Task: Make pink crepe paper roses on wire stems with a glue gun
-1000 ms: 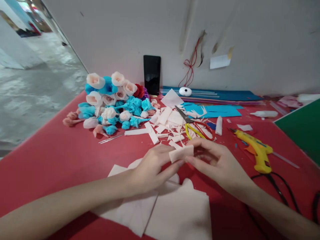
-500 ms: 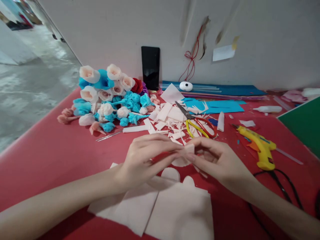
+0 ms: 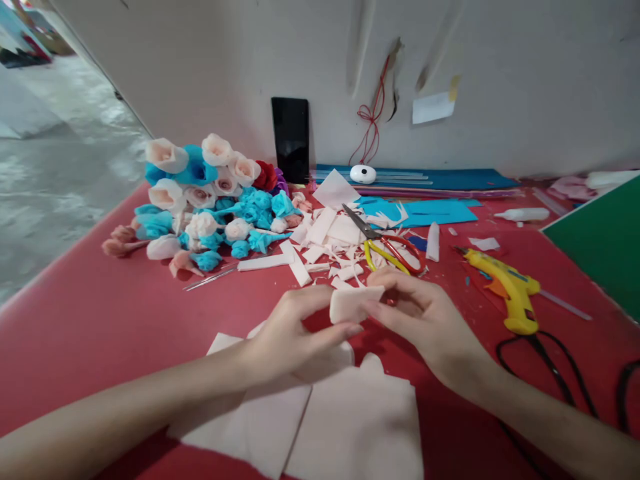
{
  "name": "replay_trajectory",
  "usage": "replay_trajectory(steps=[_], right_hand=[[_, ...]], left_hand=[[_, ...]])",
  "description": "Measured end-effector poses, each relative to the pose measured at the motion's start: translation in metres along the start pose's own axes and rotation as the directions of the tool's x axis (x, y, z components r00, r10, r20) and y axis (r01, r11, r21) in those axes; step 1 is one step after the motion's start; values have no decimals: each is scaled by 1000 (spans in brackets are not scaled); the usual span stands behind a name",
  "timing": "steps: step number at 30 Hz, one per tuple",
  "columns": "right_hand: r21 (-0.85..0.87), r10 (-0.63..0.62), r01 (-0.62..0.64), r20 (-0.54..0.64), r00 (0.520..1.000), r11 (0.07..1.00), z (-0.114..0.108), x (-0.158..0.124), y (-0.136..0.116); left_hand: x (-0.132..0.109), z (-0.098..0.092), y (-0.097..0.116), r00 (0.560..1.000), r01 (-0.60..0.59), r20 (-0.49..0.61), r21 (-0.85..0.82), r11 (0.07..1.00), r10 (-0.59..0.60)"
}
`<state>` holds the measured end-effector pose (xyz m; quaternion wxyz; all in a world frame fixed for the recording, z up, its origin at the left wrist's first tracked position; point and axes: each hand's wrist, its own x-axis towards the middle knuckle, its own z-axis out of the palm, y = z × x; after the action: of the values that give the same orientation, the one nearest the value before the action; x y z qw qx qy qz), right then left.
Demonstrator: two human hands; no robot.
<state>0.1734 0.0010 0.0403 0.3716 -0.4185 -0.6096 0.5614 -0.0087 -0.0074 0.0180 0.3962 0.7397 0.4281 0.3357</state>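
A small folded piece of pale pink crepe paper [image 3: 355,305] is raised above the red table. My right hand [image 3: 425,320] pinches its right end between thumb and fingers. At the left end is my left hand [image 3: 295,327], its thumb spread away from the fingers; the fingertips are partly hidden behind the paper, so I cannot tell how firmly they touch it. Below my hands lie flat pale pink sheets [image 3: 355,420] and a rounded petal piece [image 3: 371,364]. Just beyond my hands, scissors [image 3: 383,240] with red and yellow handles rest on paper scraps [image 3: 330,227].
Crepe paper flowers [image 3: 200,200] in blue, cream and pink are piled at left. A yellow glue gun [image 3: 510,290] with a black cord lies right, near a green board [image 3: 600,240]. A black phone [image 3: 291,140] leans on the wall behind blue paper [image 3: 425,212].
The paper between my hands has been turned and now shows as a folded strip. My left thumb has parted from my fingers. The whole view has shifted slightly.
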Motion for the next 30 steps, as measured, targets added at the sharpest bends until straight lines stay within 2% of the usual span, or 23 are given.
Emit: replay_trajectory(steps=[2,4,7,11,14,17,20,22,26,30], right_hand=[[12,26,-26,-5,1000,1000,2,0,3],[-42,44,-43,10,999,998,3,0,6],[-200,24,-13,51,998,980,3,0,7],[-385,-24,60,99,995,921,-6,7,7],[-585,-97,77,-3,995,808,-22,21,11],[-763,-145,-15,-142,979,646,-38,39,22],[-845,-109,-101,-185,977,525,-46,53,35],[-864,-74,-142,-202,977,483,-46,60,41],[-845,-49,-176,-232,971,506,-48,69,43],[-734,-36,-180,-268,963,655,-62,75,32]], left_hand=[[0,2,-2,997,23,78,-27,999,-21],[0,2,-2,994,24,105,-44,999,-19],[-1,2,-5,998,14,66,-3,1000,-13],[-3,4,-12,998,69,-9,60,996,-69],[-4,7,-17,995,95,-20,68,993,-94],[-4,9,-18,995,95,31,72,993,-97],[-4,11,-17,995,61,73,63,996,-65],[-4,11,-17,995,34,89,51,998,-39],[-3,11,-16,995,23,99,2,1000,-23],[-3,8,-10,994,83,83,-101,991,-75]])
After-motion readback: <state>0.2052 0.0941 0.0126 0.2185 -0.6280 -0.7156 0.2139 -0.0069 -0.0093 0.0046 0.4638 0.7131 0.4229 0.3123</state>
